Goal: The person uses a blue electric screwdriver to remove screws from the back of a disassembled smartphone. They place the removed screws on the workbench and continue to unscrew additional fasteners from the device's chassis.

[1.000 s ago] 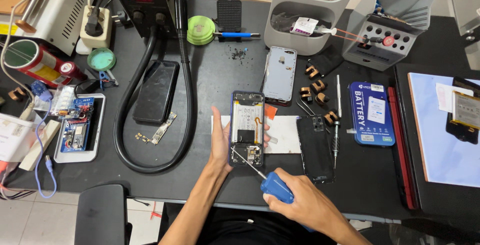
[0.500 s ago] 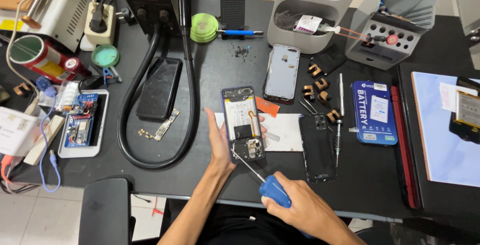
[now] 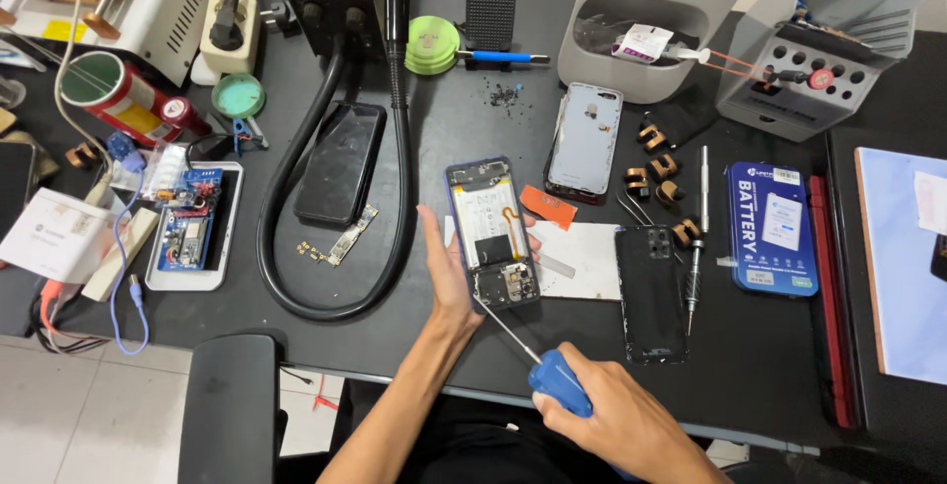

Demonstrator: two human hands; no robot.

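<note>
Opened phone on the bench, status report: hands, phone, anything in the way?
Left hand grips opened phone, tilted off the mat. Right hand holds blue-handled screwdriver, tip at the phone's lower end. Black rear cover lies beside, apart.

A blue-handled screwdriver [image 3: 558, 381] is showing against the black tabletop [image 3: 473, 129]. The opened phone [image 3: 490, 233] is edged in blue, an orange tab [image 3: 547, 205] lying beside it; the battery box [image 3: 771, 227] is blue, the tape rolls [image 3: 432, 45] green.
</note>
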